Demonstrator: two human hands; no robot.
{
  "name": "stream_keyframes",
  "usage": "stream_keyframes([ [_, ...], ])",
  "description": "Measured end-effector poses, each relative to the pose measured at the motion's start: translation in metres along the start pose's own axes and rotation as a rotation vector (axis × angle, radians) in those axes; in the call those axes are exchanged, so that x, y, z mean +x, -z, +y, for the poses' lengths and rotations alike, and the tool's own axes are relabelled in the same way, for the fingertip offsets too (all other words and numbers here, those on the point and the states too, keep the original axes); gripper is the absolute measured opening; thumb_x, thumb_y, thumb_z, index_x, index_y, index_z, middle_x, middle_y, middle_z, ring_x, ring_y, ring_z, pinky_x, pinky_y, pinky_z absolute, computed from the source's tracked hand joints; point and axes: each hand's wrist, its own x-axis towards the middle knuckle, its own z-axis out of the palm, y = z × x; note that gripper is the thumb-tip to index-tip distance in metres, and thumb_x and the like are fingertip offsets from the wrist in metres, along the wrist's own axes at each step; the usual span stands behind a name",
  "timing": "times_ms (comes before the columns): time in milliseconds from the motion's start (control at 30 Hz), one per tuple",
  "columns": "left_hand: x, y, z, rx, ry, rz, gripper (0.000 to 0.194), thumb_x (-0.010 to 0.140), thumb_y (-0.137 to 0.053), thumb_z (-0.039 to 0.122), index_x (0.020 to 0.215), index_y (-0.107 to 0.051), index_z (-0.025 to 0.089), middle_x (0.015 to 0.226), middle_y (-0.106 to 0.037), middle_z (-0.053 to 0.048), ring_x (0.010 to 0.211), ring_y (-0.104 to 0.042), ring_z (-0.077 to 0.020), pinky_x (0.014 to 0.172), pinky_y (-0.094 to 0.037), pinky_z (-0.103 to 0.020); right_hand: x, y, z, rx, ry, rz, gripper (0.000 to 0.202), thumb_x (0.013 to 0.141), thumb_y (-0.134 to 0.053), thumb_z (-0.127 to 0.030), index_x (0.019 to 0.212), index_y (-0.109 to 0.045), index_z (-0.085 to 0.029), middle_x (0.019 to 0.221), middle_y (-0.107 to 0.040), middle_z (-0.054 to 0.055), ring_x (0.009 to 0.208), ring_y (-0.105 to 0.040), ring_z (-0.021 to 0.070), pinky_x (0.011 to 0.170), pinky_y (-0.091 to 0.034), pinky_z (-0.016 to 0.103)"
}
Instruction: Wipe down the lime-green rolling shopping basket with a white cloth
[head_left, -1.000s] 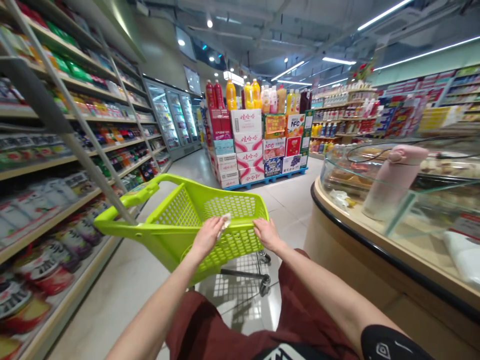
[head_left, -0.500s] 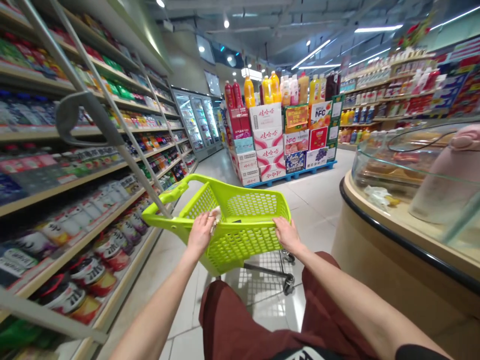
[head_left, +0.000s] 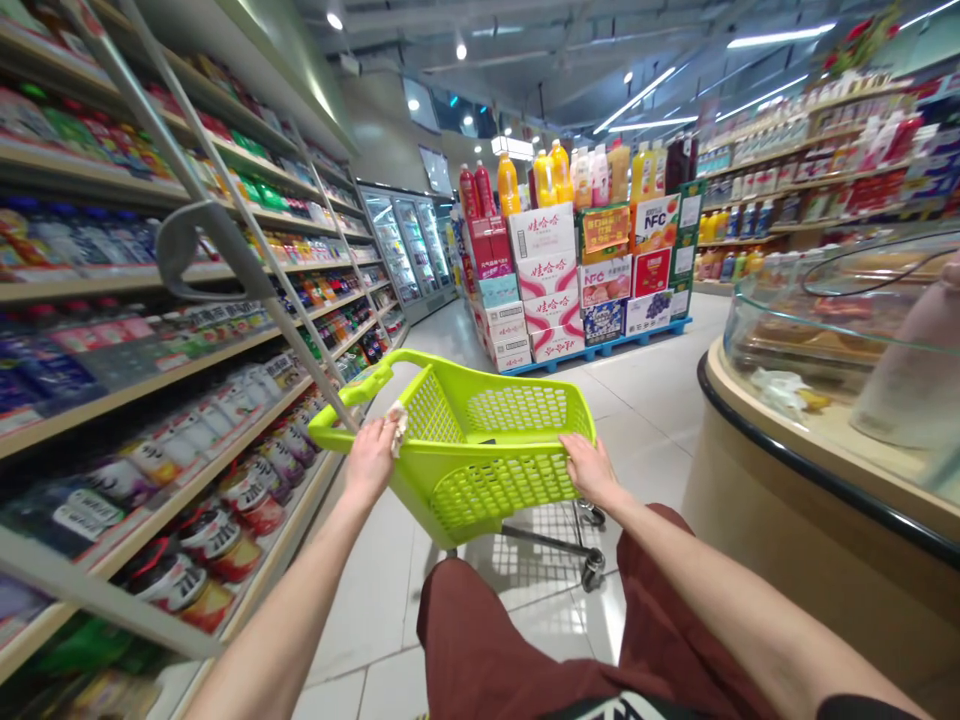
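In front of my knees stands a lime-green shopping cart (head_left: 499, 490) with a perforated basket, turned side-on to me. My left hand (head_left: 371, 455) is closed over a crumpled whitish cloth (head_left: 400, 428), pressed to the near rim close to the handle end. At the other end of that rim, my right hand (head_left: 591, 468) grips the corner, thumb side up. The cart's handle (head_left: 352, 385) lies at the far left. A small dark thing rests on the basket floor, too small to name.
Drink shelves (head_left: 172, 350) run along the left, with a metal ladder (head_left: 277, 310) leaning there. Stacked drink cartons (head_left: 553, 290) stand on a blue pallet (head_left: 600, 350) ahead. A curved glass-topped counter (head_left: 750, 450) is close on the right.
My left hand has slid left along the rim with the cloth, toward the handle end. My right hand keeps its hold on the corner. The view has shifted slightly left.
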Motion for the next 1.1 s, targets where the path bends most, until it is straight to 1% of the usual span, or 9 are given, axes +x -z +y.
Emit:
stream_keyframes([
  [200,0.002,-0.025,0.088,-0.129,-0.168,-0.059,0.034,0.08,-0.038,0.015,0.111,-0.053,0.016,0.111,-0.056,-0.013,0.107,-0.048,-0.0217,0.094,-0.037,-0.038,0.001,0.006,0.001,0.004,0.014,-0.034,0.051,0.074,-0.037,-0.011,0.125,-0.043,-0.015,0.125,-0.048,0.01,0.118,-0.038,0.0235,0.097,-0.023,0.045],
  [267,0.005,-0.028,0.104,-0.155,-0.225,-0.073,0.036,0.08,-0.038,0.015,0.113,-0.051,0.016,0.112,-0.056,-0.012,0.109,-0.046,-0.0215,0.096,-0.036,-0.038,0.002,0.008,0.002,0.007,0.022,-0.054,0.051,0.074,-0.037,-0.011,0.125,-0.043,-0.017,0.125,-0.049,0.01,0.117,-0.039,0.0233,0.098,-0.022,0.047],
  [367,0.005,-0.025,0.091,-0.129,-0.21,-0.072,0.037,0.08,-0.037,0.015,0.115,-0.051,0.017,0.116,-0.054,-0.012,0.113,-0.043,-0.0229,0.096,-0.034,-0.039,0.002,0.01,0.002,0.019,0.033,-0.07,0.052,0.074,-0.037,-0.011,0.125,-0.042,-0.017,0.125,-0.049,0.01,0.117,-0.039,0.0232,0.098,-0.02,0.049],
  [467,0.001,-0.018,0.061,-0.061,-0.072,-0.057,0.038,0.08,-0.035,0.014,0.115,-0.051,0.014,0.123,-0.049,-0.015,0.118,-0.039,-0.0263,0.097,-0.033,-0.043,0.001,0.009,0.0,0.026,0.023,-0.046,0.052,0.074,-0.037,-0.011,0.125,-0.042,-0.016,0.125,-0.048,0.01,0.118,-0.039,0.0232,0.099,-0.02,0.048],
  [533,-0.002,-0.016,0.057,-0.032,-0.032,-0.069,0.039,0.08,-0.033,0.013,0.114,-0.051,0.012,0.124,-0.048,-0.016,0.119,-0.039,-0.0271,0.098,-0.031,-0.044,0.0,0.007,-0.001,0.024,0.005,-0.024,0.052,0.073,-0.037,-0.011,0.125,-0.043,-0.015,0.126,-0.048,0.011,0.118,-0.038,0.0236,0.099,-0.021,0.048],
  [733,0.002,-0.019,0.115,-0.089,-0.178,-0.125,0.041,0.076,-0.047,0.03,0.115,-0.051,0.016,0.124,-0.05,-0.011,0.122,-0.033,-0.0306,0.102,-0.025,-0.048,0.0,0.008,-0.002,0.019,0.002,-0.047,0.053,0.073,-0.038,-0.012,0.126,-0.041,-0.014,0.126,-0.048,0.01,0.119,-0.037,0.0237,0.099,-0.022,0.047],
  [833,0.005,-0.021,0.122,-0.12,-0.154,-0.127,0.041,0.08,-0.041,0.036,0.115,-0.05,0.018,0.124,-0.05,-0.01,0.121,-0.035,-0.0289,0.1,-0.027,-0.048,0.001,0.009,-0.002,0.018,0.007,-0.058,0.053,0.073,-0.037,-0.012,0.126,-0.041,-0.015,0.126,-0.047,0.01,0.119,-0.037,0.0232,0.099,-0.021,0.048],
  [933,0.005,-0.026,0.106,-0.093,-0.094,-0.113,0.036,0.082,-0.037,0.027,0.116,-0.049,0.018,0.127,-0.047,-0.012,0.12,-0.036,-0.0279,0.097,-0.031,-0.048,0.001,0.008,-0.003,0.018,0.003,-0.058,0.054,0.073,-0.038,-0.011,0.126,-0.04,-0.016,0.127,-0.047,0.01,0.119,-0.037,0.0234,0.1,-0.021,0.048],
  [1100,0.005,-0.031,0.072,-0.1,-0.191,-0.121,0.035,0.081,-0.035,0.015,0.113,-0.05,0.018,0.117,-0.053,-0.011,0.114,-0.043,-0.0229,0.096,-0.035,-0.039,0.0,0.01,0.0,0.023,0.035,-0.056,0.054,0.072,-0.038,-0.01,0.126,-0.041,-0.016,0.126,-0.047,0.01,0.118,-0.038,0.0228,0.1,-0.019,0.049],
])
